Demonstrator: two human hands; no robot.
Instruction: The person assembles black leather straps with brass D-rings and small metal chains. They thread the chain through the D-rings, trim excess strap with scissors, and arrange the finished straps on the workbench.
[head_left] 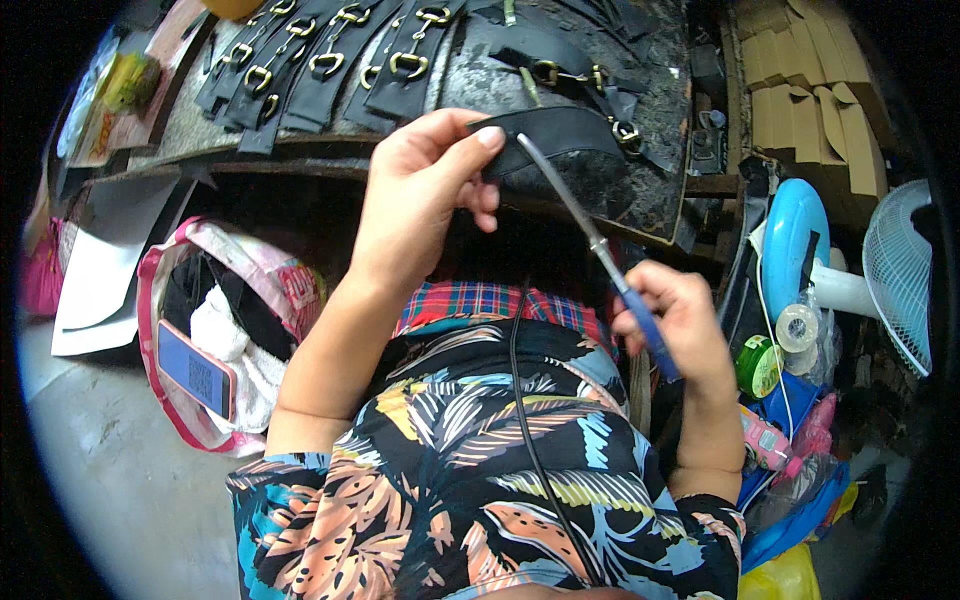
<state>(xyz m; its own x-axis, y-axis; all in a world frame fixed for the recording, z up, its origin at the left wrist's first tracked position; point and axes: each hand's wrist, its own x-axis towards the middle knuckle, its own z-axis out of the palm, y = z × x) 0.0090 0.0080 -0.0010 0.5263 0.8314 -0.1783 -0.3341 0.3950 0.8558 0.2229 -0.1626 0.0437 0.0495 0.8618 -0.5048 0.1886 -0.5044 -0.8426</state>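
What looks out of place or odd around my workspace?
The phone, perhaps: it lies tilted, screen up, over white cloth near the rim of the open bag, where it looks as though it could slide.

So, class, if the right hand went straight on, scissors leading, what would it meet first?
Probably the black strip in the left hand; the tips of the scissors overlap it in view, but whether they touch is unclear.

1 black strip [565,127], pinched at left end, 1 blue-handled scissors [600,247], slanting, tip at strip
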